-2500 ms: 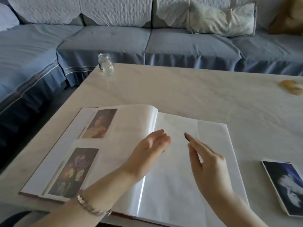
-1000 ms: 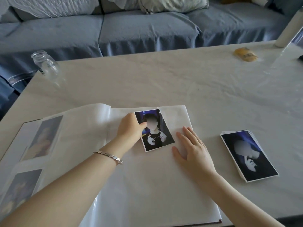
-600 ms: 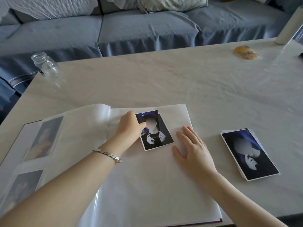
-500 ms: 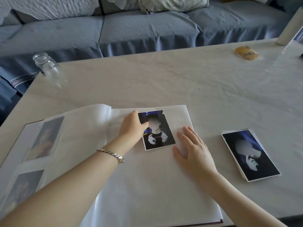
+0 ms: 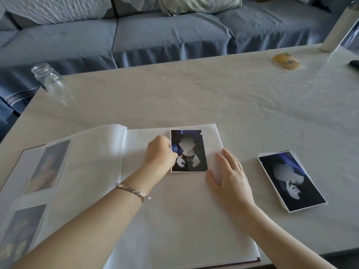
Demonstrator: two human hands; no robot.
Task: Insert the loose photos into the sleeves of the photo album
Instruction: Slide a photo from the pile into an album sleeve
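One photo now sits square, no longer skewed, upper centre of frame on the photo album page, left hand fingers pinching its left edge, right hand flat, empty, pinning the page, so it looks lined up for the sleeve; stack waits frame right.

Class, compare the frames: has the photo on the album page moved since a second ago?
Yes. The photo has turned from tilted to square with the album page and slid toward its right edge.
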